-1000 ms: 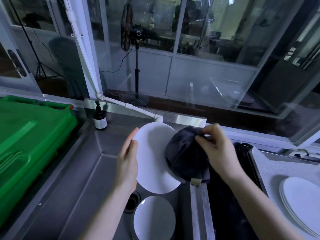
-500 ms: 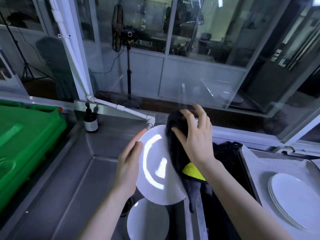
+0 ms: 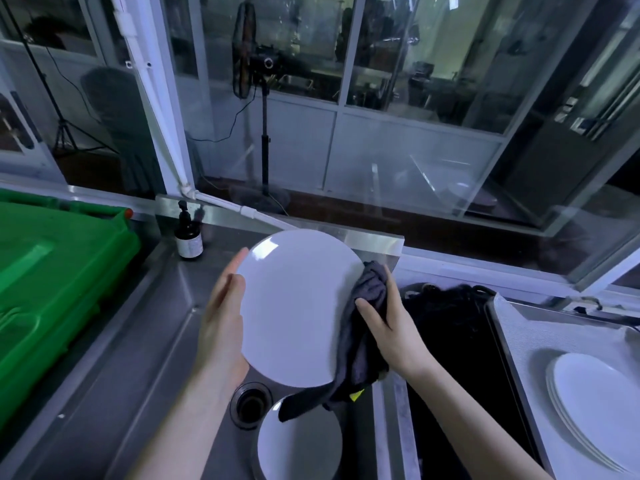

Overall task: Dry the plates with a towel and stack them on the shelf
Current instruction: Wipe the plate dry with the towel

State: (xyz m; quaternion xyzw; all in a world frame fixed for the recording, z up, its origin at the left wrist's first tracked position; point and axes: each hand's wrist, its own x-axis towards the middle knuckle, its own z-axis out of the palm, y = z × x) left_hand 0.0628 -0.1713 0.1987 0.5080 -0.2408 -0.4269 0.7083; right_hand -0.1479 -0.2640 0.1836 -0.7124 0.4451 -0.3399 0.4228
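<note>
A white round plate (image 3: 294, 306) is held up over the steel sink, its broad face turned towards me. My left hand (image 3: 223, 320) grips its left rim. My right hand (image 3: 388, 323) presses a dark grey towel (image 3: 363, 348) against the plate's right edge; the towel hangs down below the plate, showing a yellow tag. Another white plate (image 3: 299, 445) lies in the sink basin below. A stack of white plates (image 3: 595, 403) rests on the tray at the right.
A green plastic crate (image 3: 52, 289) fills the left side. A dark pump bottle (image 3: 188, 237) stands at the sink's back corner. The drain (image 3: 251, 405) is beside the lower plate. A white pipe (image 3: 221, 202) runs along the window; a black bin (image 3: 457, 341) sits between sink and tray (image 3: 519, 341).
The towel and my right hand slid from the plate's face to its right edge. The plate turned so its full face shows, and my view shifted slightly.
</note>
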